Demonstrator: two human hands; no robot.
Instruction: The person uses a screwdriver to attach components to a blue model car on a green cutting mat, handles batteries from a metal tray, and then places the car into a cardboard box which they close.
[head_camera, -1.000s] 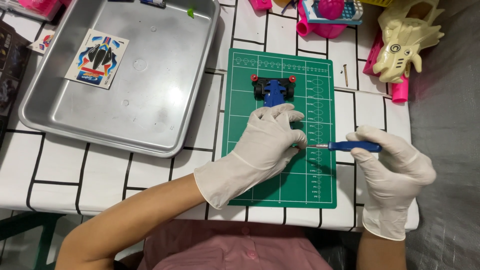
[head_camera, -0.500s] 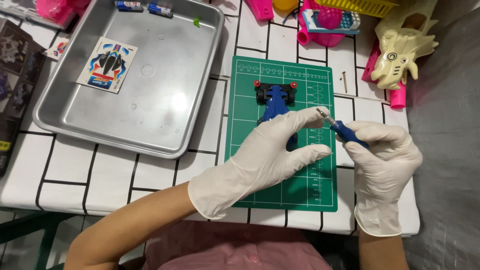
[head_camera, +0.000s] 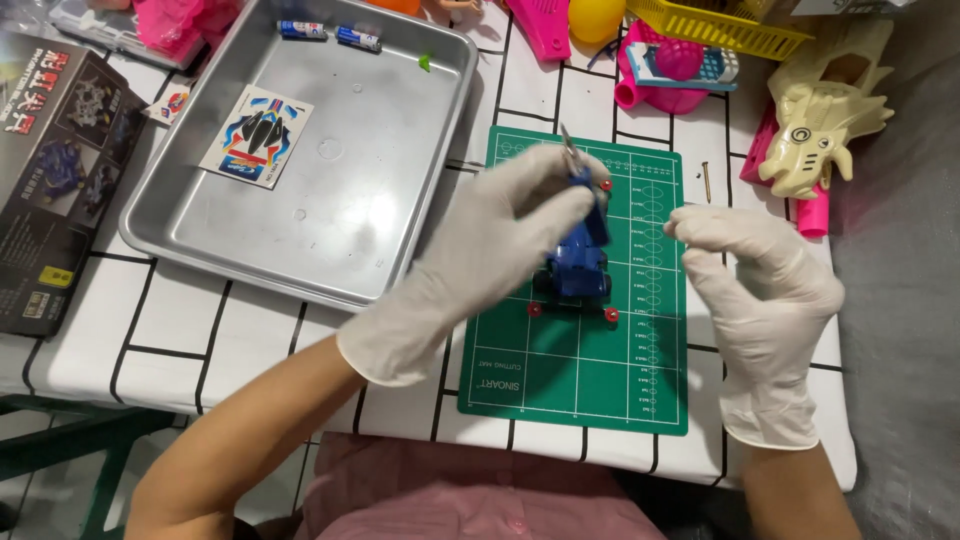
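Note:
A small blue toy car (head_camera: 580, 268) with red wheel hubs rests on the green cutting mat (head_camera: 570, 380). My left hand (head_camera: 480, 260), in a white glove, hovers over the mat's left side and grips a blue-handled screwdriver (head_camera: 590, 200), its metal tip pointing up and away. The screwdriver's handle lies just above the car. My right hand (head_camera: 765, 300), also gloved, is raised over the mat's right edge with fingers loosely curled and nothing in them.
A metal tray (head_camera: 230, 250) at the left holds a sticker sheet (head_camera: 257, 135) and two small batteries (head_camera: 330, 34). A dark box (head_camera: 50, 170) lies far left. Pink toys, a yellow basket (head_camera: 725, 25) and a cream toy blaster (head_camera: 825, 105) crowd the back. A loose screw (head_camera: 706, 181) lies beside the mat.
The screwdriver went from my right hand to my left hand, which now holds it upright over the car. My right hand has let go and drawn back to the right.

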